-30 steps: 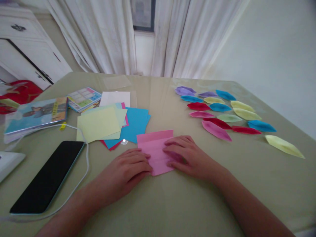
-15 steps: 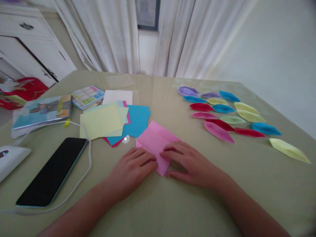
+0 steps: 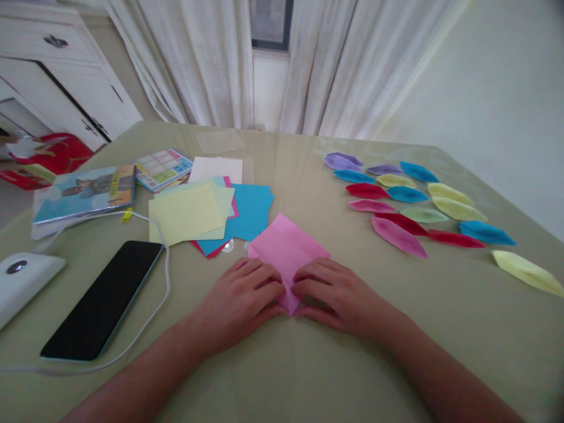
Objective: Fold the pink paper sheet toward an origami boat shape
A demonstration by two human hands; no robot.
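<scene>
A square sheet of pink paper [image 3: 286, 239] lies on the table with one corner toward me and a crease running down its middle. My left hand [image 3: 249, 295] grips its lower left edge, fingers bent over the paper and thumb near the close corner. Mirroring it on the other side, my right hand [image 3: 337, 295] holds the lower right edge with curled fingers, its thumb close to the same corner. The fingers cover parts of both near edges.
Left of the paper are a pile of coloured sheets [image 3: 187, 214], a black-screened phone [image 3: 106, 299], a white cable [image 3: 167, 276], a white device [image 3: 33, 279] and a book [image 3: 83, 194]. Several folded paper pieces [image 3: 400, 237] spread across the right side of the table [image 3: 299, 376].
My right fingers have moved down from the paper's surface to its lower right edge. My left thumb now shows by the near corner. The whole view has shifted slightly.
</scene>
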